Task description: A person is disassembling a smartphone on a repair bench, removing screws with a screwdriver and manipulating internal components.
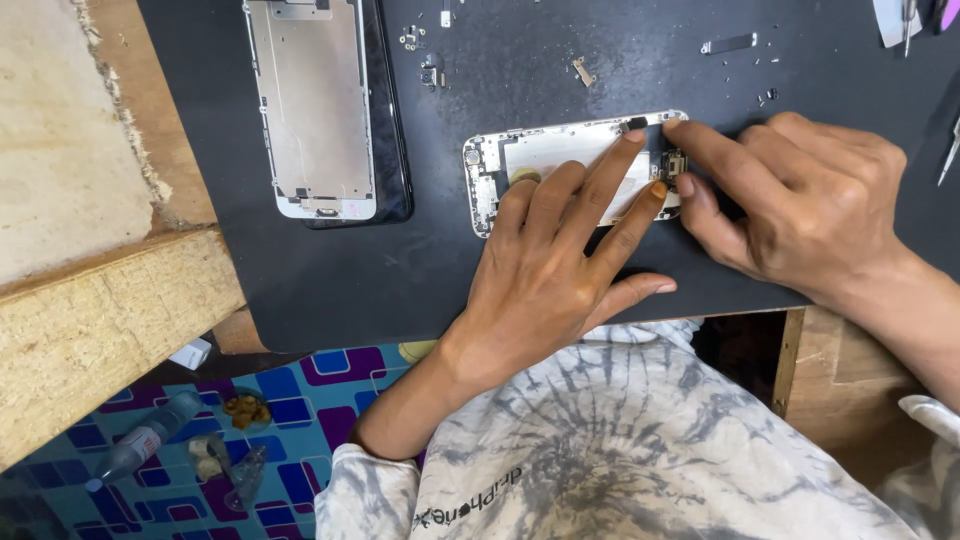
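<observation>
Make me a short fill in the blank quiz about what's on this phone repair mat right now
1. Both hands rest on the opened phone body, which lies on a ____ mat.
2. The left hand lies flat with its fingers ____ across the phone body.
3. The right hand touches the phone body's ____ end.
4. The detached screen assembly lies to the ____ of the phone body.

Missing words: black; spread; right; left
</observation>
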